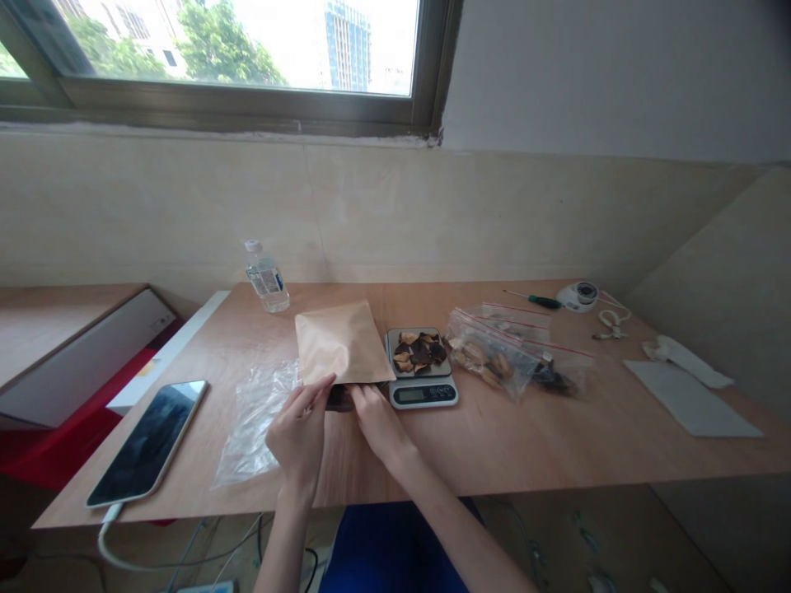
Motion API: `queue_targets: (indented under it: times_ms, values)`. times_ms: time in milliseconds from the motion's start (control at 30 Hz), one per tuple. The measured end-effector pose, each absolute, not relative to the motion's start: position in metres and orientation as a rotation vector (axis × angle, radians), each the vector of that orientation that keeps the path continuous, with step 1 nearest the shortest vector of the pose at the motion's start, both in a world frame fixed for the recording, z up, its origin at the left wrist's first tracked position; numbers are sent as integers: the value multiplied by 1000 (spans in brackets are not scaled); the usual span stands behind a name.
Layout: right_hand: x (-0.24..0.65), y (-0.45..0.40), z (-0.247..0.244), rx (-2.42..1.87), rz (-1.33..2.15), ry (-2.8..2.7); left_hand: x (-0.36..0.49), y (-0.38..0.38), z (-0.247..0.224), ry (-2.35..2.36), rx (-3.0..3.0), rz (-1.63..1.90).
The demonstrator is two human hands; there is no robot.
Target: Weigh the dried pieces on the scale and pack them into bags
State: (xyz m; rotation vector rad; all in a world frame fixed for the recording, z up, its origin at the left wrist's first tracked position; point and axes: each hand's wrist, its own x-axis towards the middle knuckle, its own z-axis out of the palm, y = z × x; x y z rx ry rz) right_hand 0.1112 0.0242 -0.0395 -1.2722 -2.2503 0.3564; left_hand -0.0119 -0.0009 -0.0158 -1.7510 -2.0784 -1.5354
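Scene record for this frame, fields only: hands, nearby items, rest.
left hand: fingers at the lower edge of a kraft paper pouch
right hand: at the same edge, beside a dark item
nearby: digital kitchen scale holding dried dark slices; clear plastic bag
rest: zip bags; smartphone; water bottle; screwdriver
surface: wooden table

Head-worn, just behind the near edge of the desk (494, 469), looking forward and down across the desktop toward the wall (185, 206) and window (235, 49) beyond the far edge; close above the left hand (300, 436) and right hand (380, 424).
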Motion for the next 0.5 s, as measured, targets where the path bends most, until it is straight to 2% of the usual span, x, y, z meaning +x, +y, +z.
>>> queue_targets:
  times_ms: [167,300,433,500]
  values:
    - [117,20,-42,-1036,318,-2075,-14,4,-12,-2074,-1719,-1521]
    - [131,8,-37,-906,413,-1797,-30,15,-19,-2113,-1704,-1501]
    - [166,-5,-42,-1061,471,-1517,-37,24,-19,-2157,-1900,-1384]
    - [189,-6,-53,-1203,503,-1372,-27,17,-3,-2065,-2059,-1485]
